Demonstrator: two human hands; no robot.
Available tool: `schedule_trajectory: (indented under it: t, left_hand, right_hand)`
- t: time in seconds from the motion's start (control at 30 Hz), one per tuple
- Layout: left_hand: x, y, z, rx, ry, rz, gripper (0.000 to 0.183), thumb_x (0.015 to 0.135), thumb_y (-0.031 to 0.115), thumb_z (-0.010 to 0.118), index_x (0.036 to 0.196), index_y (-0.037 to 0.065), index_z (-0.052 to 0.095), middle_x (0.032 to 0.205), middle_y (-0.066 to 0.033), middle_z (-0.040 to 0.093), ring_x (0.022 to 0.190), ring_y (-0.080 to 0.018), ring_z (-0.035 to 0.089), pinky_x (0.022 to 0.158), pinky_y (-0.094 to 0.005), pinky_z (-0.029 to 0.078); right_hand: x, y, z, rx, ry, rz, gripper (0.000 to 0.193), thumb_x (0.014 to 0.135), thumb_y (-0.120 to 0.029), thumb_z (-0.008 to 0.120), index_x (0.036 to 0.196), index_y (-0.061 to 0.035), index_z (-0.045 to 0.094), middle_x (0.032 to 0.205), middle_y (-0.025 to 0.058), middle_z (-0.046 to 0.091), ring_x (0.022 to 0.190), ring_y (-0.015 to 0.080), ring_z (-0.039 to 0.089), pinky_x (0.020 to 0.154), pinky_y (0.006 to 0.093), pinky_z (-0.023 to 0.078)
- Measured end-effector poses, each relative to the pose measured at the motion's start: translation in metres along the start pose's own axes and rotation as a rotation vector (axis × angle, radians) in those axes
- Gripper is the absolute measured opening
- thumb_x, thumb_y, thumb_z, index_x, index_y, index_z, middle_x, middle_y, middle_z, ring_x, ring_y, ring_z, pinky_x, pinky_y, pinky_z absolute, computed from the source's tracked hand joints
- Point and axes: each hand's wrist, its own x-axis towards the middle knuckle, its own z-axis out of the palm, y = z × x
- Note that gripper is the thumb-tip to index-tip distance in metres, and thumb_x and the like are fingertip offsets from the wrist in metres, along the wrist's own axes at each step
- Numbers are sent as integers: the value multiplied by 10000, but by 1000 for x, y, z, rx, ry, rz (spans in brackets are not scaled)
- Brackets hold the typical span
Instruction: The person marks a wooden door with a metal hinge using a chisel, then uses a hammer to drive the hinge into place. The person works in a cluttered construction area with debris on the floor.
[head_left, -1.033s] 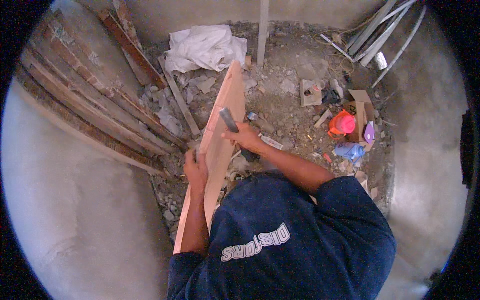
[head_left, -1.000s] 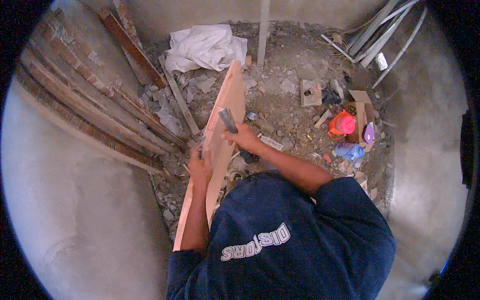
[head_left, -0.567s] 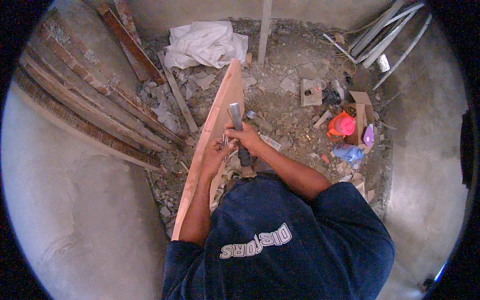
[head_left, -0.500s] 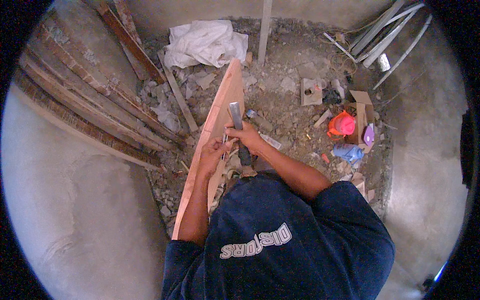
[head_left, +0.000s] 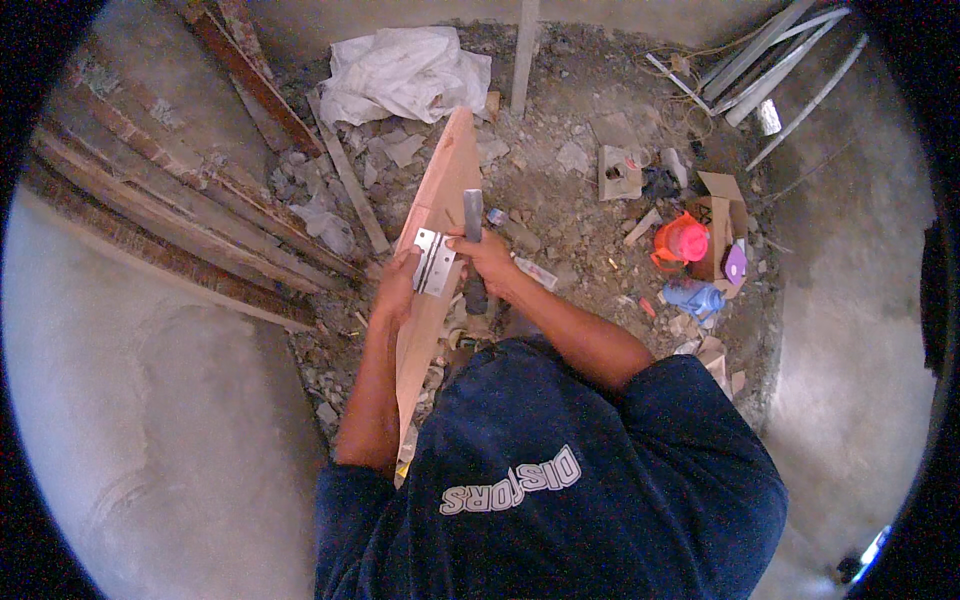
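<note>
A silvery metal butt hinge (head_left: 431,265), its two leaves unfolded flat, lies over the edge of a long reddish wooden panel (head_left: 444,185). My left hand (head_left: 397,290) grips the hinge's left leaf between thumb and fingers. On the other side, my right hand (head_left: 490,265) pinches the right leaf with its fingertips. That same hand also holds a chisel (head_left: 473,213), with its flat metal blade pointing away from me and its dark handle toward me. The panel stands on edge in front of me, and its near end is partly hidden by my left arm.
Rubble covers the floor. A white sack (head_left: 400,75) lies at the far end, and old timber beams (head_left: 190,225) lean on the left wall. To the right are an orange-red jug (head_left: 680,242), a blue bottle (head_left: 693,297) and a cardboard box (head_left: 722,205). Metal profiles (head_left: 770,75) stand far right.
The hinge has been opened out and turned flat to face me across the panel's edge. My left hand has shifted slightly left, and the chisel stays in my right hand.
</note>
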Motion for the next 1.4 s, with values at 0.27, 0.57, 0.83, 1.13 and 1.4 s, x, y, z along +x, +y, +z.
schedule_trajectory:
  t: [0.27,0.57,0.83,1.13,1.4]
  left_hand:
    - [33,-4,-16,782,507,441,371,899,318,678,1094,2,675,1005,-171,696,835,-288,660,809,-382,503]
    - [45,-21,-59,517,218,100,412,857,335,724,1076,-10,676,969,-147,703,915,-234,663,833,-350,510]
    - [32,-9,-56,287,363,103,401,914,351,679,1078,-15,690,953,-100,714,862,-167,640,805,-316,497]
    - [39,-14,-31,412,264,139,392,863,313,734,1092,-3,704,944,-98,711,828,-159,626,798,-324,494]
    - [46,-18,-34,364,240,115,334,853,265,738,1047,-6,712,900,-80,706,795,-143,613,755,-303,486]
  right_hand:
    - [35,11,0,163,215,-151,262,823,-126,756,1037,-40,632,766,38,665,576,135,606,464,283,475]
    - [18,-27,-5,321,213,-50,193,859,-131,718,993,-31,621,711,57,639,481,163,564,413,331,472]
    - [57,3,-5,113,132,-29,187,848,-158,740,976,-38,675,812,32,675,655,153,623,571,332,502]
    - [62,2,11,34,134,-75,238,819,-124,752,1023,-35,666,791,46,683,616,155,618,521,323,469]
    - [62,-1,13,-15,162,-24,257,815,-107,747,1042,-27,657,815,55,683,628,158,620,527,325,465]
